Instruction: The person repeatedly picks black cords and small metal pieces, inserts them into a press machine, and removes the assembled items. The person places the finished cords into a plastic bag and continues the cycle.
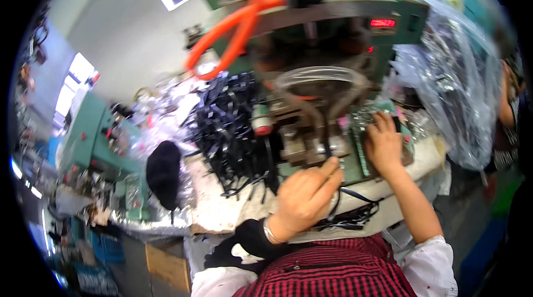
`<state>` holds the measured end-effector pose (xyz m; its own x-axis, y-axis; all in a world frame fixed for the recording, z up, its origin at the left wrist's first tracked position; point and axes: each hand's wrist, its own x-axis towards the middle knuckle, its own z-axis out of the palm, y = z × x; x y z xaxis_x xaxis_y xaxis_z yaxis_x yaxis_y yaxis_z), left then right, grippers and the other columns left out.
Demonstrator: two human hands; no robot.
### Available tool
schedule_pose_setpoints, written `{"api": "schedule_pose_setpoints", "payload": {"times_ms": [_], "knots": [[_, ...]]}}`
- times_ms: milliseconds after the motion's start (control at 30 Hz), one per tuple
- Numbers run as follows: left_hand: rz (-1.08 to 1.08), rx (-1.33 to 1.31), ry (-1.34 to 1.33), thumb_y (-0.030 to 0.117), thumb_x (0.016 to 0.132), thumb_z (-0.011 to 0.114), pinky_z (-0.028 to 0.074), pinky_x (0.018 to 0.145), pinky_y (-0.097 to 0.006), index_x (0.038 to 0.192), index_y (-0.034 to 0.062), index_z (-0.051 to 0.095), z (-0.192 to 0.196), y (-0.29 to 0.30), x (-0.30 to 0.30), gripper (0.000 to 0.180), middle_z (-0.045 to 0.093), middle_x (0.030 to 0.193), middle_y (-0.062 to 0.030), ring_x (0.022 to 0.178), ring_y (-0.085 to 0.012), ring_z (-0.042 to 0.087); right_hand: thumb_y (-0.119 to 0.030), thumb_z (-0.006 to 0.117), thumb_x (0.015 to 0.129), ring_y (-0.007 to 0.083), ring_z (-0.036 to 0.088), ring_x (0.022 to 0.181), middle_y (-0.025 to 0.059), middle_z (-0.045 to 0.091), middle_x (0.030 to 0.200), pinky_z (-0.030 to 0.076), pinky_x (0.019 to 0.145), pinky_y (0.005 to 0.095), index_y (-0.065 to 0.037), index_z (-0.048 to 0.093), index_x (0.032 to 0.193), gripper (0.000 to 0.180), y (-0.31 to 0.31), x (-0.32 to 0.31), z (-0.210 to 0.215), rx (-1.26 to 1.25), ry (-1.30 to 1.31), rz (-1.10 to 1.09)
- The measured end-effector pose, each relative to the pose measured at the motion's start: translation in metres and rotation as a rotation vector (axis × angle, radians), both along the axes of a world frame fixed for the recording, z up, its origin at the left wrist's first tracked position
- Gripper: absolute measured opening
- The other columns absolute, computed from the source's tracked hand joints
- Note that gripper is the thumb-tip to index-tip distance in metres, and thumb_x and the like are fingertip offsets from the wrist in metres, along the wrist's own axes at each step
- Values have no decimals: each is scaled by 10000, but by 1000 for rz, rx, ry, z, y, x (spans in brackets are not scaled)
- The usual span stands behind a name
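Observation:
My left hand (308,197) is at the front of a green press machine (408,16), thumb and fingers pinched on a black strap (358,194) just below the metal die (300,150). The strap's tail loops down to the right of the hand. My right hand (383,144) reaches over a green tray (360,155) beside the die, fingers slightly apart and bent over small shiny pieces. Nothing shows clearly in those fingers. More black straps (352,218) lie on the bench edge below my left hand.
A big pile of black straps (227,125) covers the bench left of the press. An orange hose (239,33) curls in front of the press. A black cap-like item (164,175) stands farther left. Clear plastic sheeting (461,86) hangs at the right, near another person's arm (505,97).

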<state>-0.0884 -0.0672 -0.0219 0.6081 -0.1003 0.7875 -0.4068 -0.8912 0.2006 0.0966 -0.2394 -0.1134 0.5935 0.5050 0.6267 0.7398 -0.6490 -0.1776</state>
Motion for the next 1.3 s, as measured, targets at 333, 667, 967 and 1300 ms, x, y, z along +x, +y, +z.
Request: {"api": "schedule_pose_setpoints", "payload": {"times_ms": [333, 667, 967, 1300], "knots": [[833, 14, -97, -56, 798, 727, 441, 811, -352, 977, 40, 721, 57, 89, -76, 203, 668, 1030, -80, 946, -245, 571, -3, 704, 870, 157, 659, 908, 68, 726, 1021, 504, 836, 295, 10, 704, 1083, 213, -3, -1, 10, 603, 554, 27], [955, 120, 227, 107, 719, 786, 476, 763, -425, 772, 59, 703, -43, 176, -2, 109, 613, 852, -101, 882, -321, 579, 0, 705, 889, 82, 635, 869, 18, 724, 936, 478, 822, 219, 4, 744, 1018, 135, -24, -31, 9, 943, 730, -33], [814, -354, 288, 86, 868, 718, 511, 685, -332, 1031, 58, 726, -30, 163, -15, 166, 713, 808, -101, 731, -233, 676, 1, 709, 819, 272, 678, 875, 119, 725, 923, 512, 822, 359, -14, 729, 944, 127, 21, -66, 88, 662, 480, 404], [-24, -1094, -122, 23, 977, 593, 567, 736, -304, 1107, -44, 623, 13, 76, -38, 149, 683, 987, -161, 812, -187, 656, 46, 664, 903, 104, 620, 944, 57, 662, 977, 483, 890, 245, 29, 534, 1307, 425, 78, -75, 64, 1160, 948, 440]]}}
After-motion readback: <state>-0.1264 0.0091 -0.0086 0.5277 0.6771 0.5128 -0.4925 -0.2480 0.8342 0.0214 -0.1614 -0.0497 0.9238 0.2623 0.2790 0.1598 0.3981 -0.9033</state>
